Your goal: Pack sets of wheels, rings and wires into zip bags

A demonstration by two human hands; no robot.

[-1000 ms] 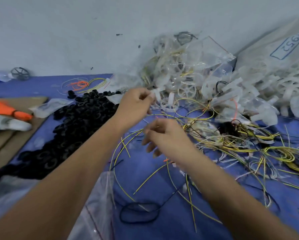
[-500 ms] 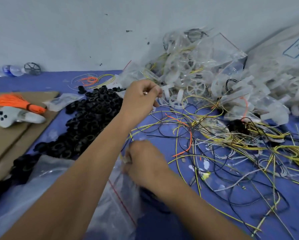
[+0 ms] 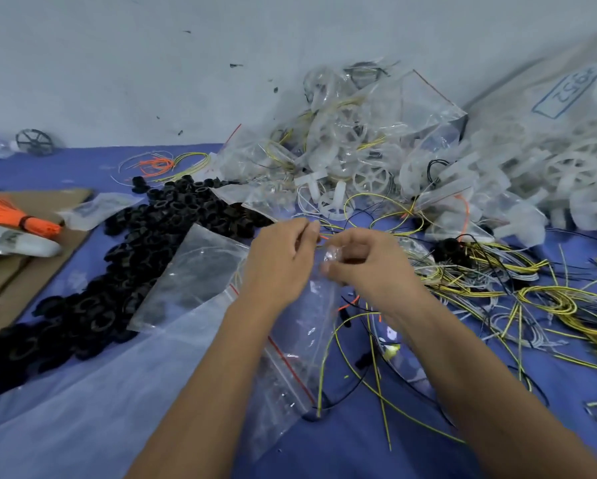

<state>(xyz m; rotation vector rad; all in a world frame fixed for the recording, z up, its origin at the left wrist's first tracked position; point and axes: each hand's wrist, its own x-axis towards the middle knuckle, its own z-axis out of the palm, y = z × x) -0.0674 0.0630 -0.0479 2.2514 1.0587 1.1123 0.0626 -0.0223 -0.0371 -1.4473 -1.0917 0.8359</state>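
My left hand (image 3: 276, 264) pinches a small bunch of yellow, black and orange wires (image 3: 328, 357) whose ends hang below my hands. My right hand (image 3: 369, 267) pinches the top of a clear zip bag (image 3: 307, 316) with a red strip, holding it up right beside the left fingertips. Whether the bag's mouth stands open is unclear. A pile of black rings (image 3: 152, 243) lies to the left. White plastic wheels (image 3: 369, 178) are heaped at the back. A tangle of loose wires (image 3: 532, 292) spreads to the right.
Spare empty zip bags (image 3: 193, 267) lie on the rings, with a large plastic sheet (image 3: 82, 392) in front. Filled bags (image 3: 411, 126) and a white sack (image 3: 566, 95) lean against the wall. An orange wire bundle (image 3: 17, 219) rests on cardboard (image 3: 48, 202) at the left.
My right hand has lifted a zip bag from the pile up to my left hand. My left hand has come toward me with the wires.
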